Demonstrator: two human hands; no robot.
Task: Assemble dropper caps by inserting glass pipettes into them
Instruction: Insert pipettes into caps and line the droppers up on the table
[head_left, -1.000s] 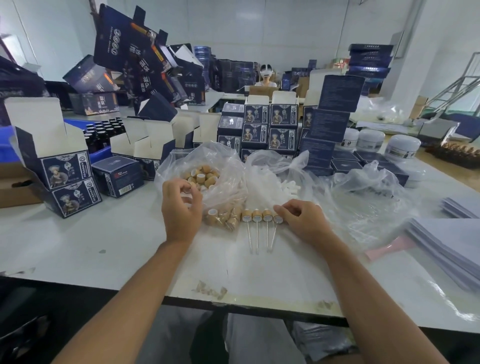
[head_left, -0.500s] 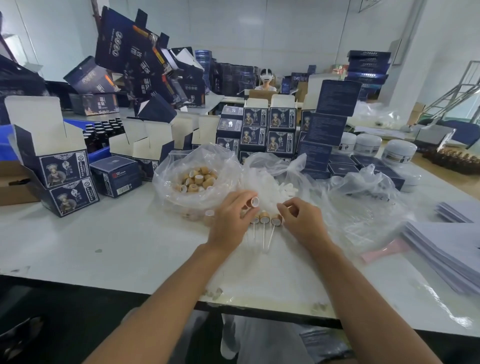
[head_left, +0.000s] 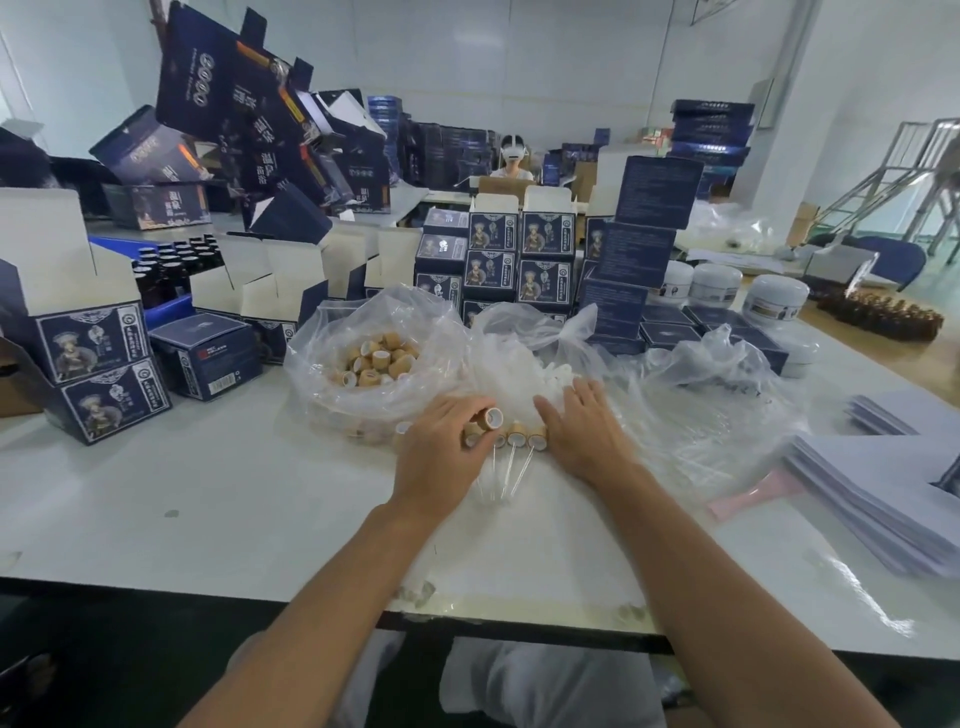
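My left hand (head_left: 441, 447) grips a few tan dropper caps (head_left: 488, 419) at its fingertips, the top one showing its white inside. Just right of it, assembled caps with glass pipettes (head_left: 519, 439) lie in a row on the white table (head_left: 208, 499), pipettes pointing toward me. My right hand (head_left: 584, 431) rests with straight fingers on the clear bag of white rubber bulbs (head_left: 524, 364), beside the row. A clear bag of loose tan caps (head_left: 376, 358) sits behind my left hand.
Dark blue cartons (head_left: 98, 364) stand open at the left, and stacked ones (head_left: 514, 260) at the back. White jars (head_left: 774, 301) are at the back right. A crumpled clear bag (head_left: 717, 395) and a paper stack (head_left: 883, 493) lie right.
My left hand came out of the cap bag and moved right with caps, down to the row. My right hand stretched its fingers forward onto the bulb bag.
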